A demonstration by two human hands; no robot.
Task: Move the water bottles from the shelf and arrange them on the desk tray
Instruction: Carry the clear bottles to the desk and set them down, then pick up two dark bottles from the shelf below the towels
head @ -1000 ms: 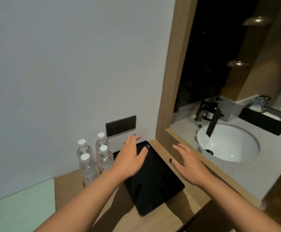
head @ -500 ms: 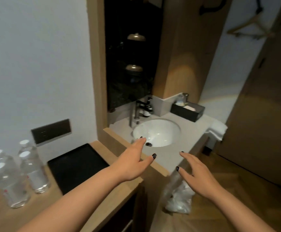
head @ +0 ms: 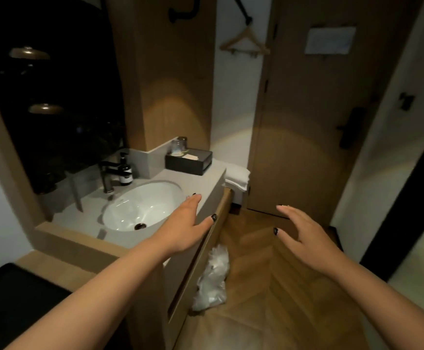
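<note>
Hovering empty with fingers spread, the left hand (head: 184,227) and right hand (head: 303,234) hold nothing, probably free for carrying. No water bottles show; only a corner of the flat black desk tray (head: 11,296) (lower left) is visible, bare.

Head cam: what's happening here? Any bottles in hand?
No. Both hands are bare and open: the left hand hangs over the edge of the sink counter, the right hand is out over the wooden floor. Neither touches anything. No water bottles are in view; only a corner of the black tray shows at lower left. The view faces the sink and a closed door.
</note>
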